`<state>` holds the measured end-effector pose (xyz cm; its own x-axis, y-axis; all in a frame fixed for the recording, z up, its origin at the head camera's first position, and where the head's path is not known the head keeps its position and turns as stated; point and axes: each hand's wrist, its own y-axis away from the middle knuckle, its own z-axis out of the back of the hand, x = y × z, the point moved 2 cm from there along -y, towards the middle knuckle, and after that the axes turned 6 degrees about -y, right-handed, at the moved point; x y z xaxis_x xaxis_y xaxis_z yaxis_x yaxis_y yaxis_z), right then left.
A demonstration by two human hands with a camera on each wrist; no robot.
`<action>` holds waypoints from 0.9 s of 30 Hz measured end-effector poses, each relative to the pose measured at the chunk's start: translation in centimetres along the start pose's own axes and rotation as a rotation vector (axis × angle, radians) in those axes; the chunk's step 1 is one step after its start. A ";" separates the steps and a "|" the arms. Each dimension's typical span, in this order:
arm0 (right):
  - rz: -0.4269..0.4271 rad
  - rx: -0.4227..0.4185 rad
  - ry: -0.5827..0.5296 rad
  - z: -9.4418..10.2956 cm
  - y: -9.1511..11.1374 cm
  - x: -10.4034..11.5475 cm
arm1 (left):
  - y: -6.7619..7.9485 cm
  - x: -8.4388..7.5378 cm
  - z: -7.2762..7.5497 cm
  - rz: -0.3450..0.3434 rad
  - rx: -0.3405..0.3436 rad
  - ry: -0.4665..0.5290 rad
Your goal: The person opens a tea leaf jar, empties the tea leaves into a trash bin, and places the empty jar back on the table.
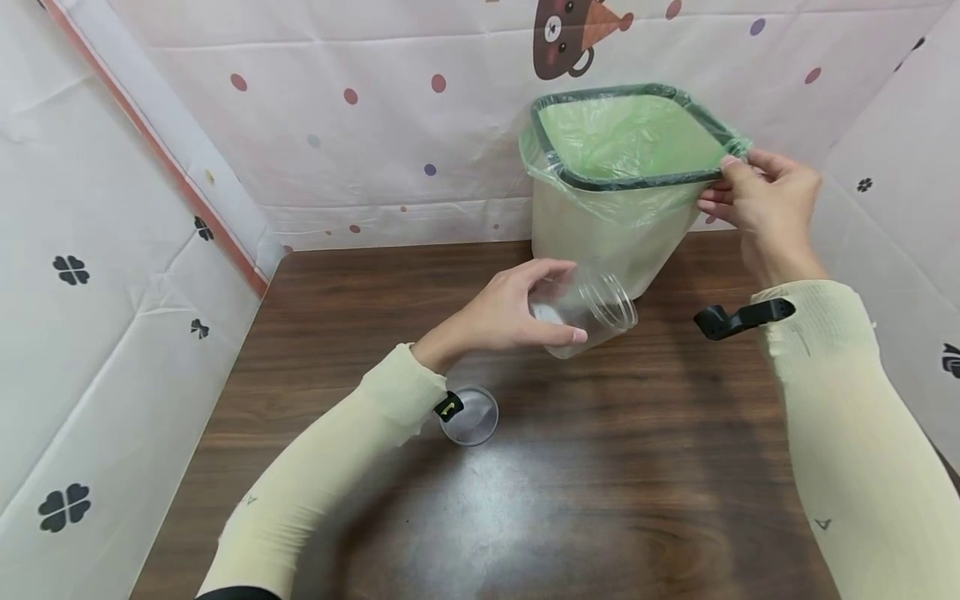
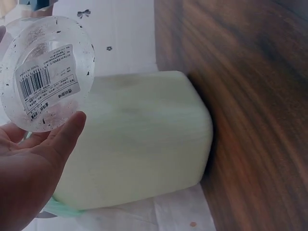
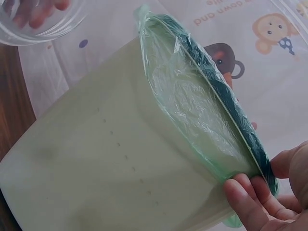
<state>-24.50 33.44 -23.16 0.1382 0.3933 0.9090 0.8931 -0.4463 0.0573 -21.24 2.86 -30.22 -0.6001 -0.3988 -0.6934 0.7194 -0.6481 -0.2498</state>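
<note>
My left hand (image 1: 517, 308) grips a clear plastic jar (image 1: 588, 312), tilted with its open mouth toward the right. A barcode label (image 2: 47, 79) shows on the jar's base in the left wrist view, with dark specks around it. With thumb and fingers my right hand (image 1: 776, 200) pinches the near right corner of a trash can's dark green rim (image 1: 637, 181), over the green bag (image 1: 626, 137) that lines it. The pale trash can (image 1: 600, 229) stands behind the jar, which overlaps its lower front in the head view. A round clear lid (image 1: 470, 417) lies on the table beneath my left wrist.
The brown wooden table (image 1: 600, 467) runs back to a patterned wall cloth (image 1: 390, 150) behind the trash can. More patterned cloth hangs at left and right. A black strap end (image 1: 742, 318) sticks out from my right wrist.
</note>
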 end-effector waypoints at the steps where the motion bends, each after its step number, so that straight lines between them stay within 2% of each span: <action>1: 0.003 0.000 -0.003 0.0 0.0 0.0 | 0.1 0.1 -0.1 0.011 0.006 0.005; 6: 0.013 0.001 0.000 0.0 0.1 0.0 | 0.4 0.5 -0.7 0.044 0.030 0.047; 10: 0.010 0.000 0.013 0.0 0.0 0.0 | 0.6 0.7 -1.2 0.036 0.044 0.104; 27: 0.003 0.007 0.024 -0.1 0.2 0.1 | 1.3 1.4 -2.9 -0.009 0.129 0.014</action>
<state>-24.37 33.34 -23.00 0.1309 0.3723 0.9188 0.8956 -0.4419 0.0514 -20.10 3.33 -33.45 -0.6007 -0.3837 -0.7013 0.6624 -0.7301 -0.1679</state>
